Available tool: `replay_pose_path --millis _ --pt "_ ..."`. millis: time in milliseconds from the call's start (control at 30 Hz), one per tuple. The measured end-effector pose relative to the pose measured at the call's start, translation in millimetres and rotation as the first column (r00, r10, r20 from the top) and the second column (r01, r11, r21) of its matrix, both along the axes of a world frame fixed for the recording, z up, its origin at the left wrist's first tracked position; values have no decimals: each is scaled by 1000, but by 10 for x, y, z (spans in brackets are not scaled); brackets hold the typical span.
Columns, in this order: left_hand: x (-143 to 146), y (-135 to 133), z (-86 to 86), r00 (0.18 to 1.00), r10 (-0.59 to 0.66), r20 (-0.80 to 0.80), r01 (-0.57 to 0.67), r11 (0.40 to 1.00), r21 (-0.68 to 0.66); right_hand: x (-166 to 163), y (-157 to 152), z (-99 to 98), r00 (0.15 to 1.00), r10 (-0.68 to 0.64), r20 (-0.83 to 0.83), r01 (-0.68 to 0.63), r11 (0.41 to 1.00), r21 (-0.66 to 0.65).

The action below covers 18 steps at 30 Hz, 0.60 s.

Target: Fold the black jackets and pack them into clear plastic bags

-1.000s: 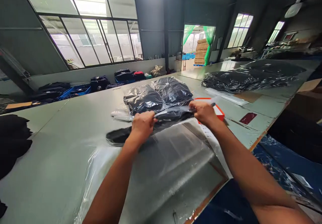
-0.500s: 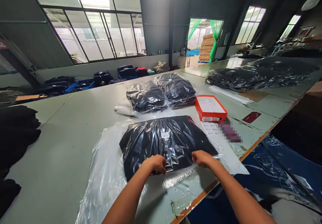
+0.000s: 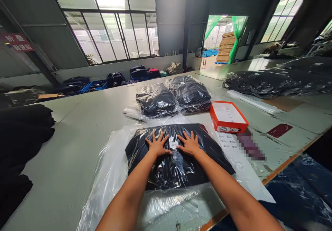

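A folded black garment in a clear plastic bag [image 3: 166,172] lies flat on the table in front of me. My left hand [image 3: 157,145] rests on its upper left part, fingers spread. On the other side of the white barcode label [image 3: 173,144], my right hand [image 3: 188,144] presses the plastic with its fingers spread too. Neither hand grips anything. The bag's clear open-looking end [image 3: 178,198] stretches toward the table's near edge. Under the garment and to its left lie more clear plastic bags [image 3: 106,175].
Bagged black garments [image 3: 192,92] are stacked behind. An orange box [image 3: 229,125] holds white labels, with a label sheet [image 3: 228,141] by it. Black cloth piles [image 3: 23,130] lie at left; more bagged garments [image 3: 275,82] at far right. The table's wooden edge [image 3: 287,156] runs along the right.
Both hands have let go of the bag's near edge and moved forward onto the garment, opening flat. The view has turned slightly left.
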<state>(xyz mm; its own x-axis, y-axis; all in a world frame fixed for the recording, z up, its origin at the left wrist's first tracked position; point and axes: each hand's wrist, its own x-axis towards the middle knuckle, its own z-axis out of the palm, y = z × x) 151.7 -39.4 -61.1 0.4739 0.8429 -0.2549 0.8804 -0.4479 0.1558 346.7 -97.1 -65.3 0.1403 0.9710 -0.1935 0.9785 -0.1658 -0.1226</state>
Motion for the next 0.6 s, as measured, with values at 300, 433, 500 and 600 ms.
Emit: replay_pose_path --millis 300,433,500,600 --pt "-146 -281 -535 999 19 36 -17 998 -58 68 -212 -525 993 98 71 -107 985 137" --pt "-150 -278 -634 997 29 69 -25 998 -56 55 -234 -659 991 88 104 -107 976 188" --pt "-147 -260 -663 997 27 78 -23 999 -49 58 -220 -727 989 88 120 -112 971 212" --pt "-147 -235 -676 997 14 81 -10 999 -51 65 -199 -807 987 88 136 -119 964 239"
